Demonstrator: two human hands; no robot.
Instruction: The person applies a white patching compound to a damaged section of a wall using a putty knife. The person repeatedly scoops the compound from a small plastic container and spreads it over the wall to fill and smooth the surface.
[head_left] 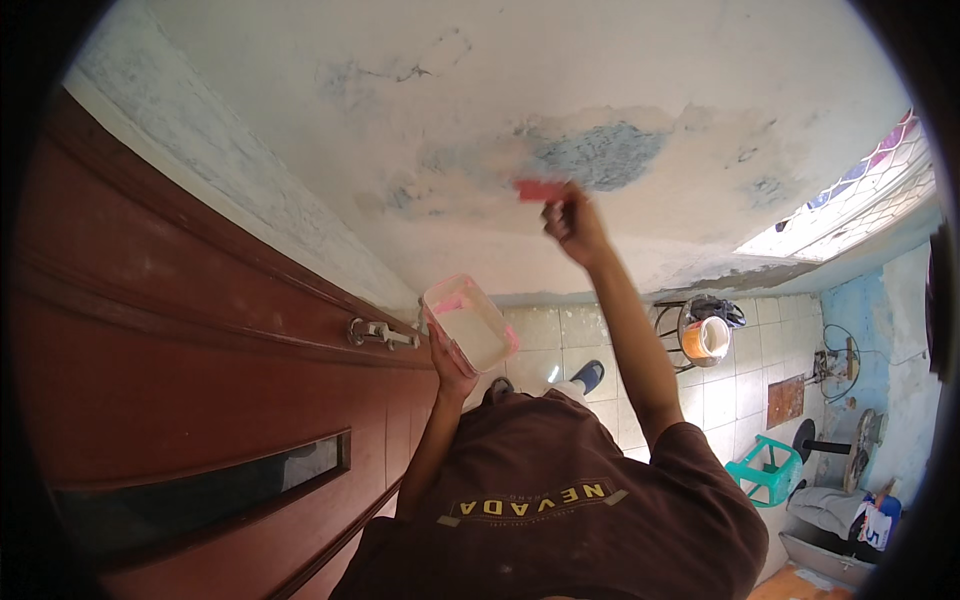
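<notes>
My left hand (453,366) holds a pinkish translucent plastic tub (512,340) tilted in front of my body, its fingers around the side nearest the door. A smooth off-white paste (478,338) covers the inside of the tub. Up at the wall, my right hand (574,226) grips a flat red putty spreader (534,190), slightly blurred. The wall (640,70) carries pale filler smears around a rough blue-grey bare patch (605,155), just beyond the spreader. Whether the spreader's edge touches the wall, I cannot tell.
A red-brown door (200,270) with a metal handle (382,334) stands close on the left. To the right, a round stool (672,335) bears an orange and white bucket (706,341). Farther right are a green plastic stool (768,470) and a latticed window (850,205).
</notes>
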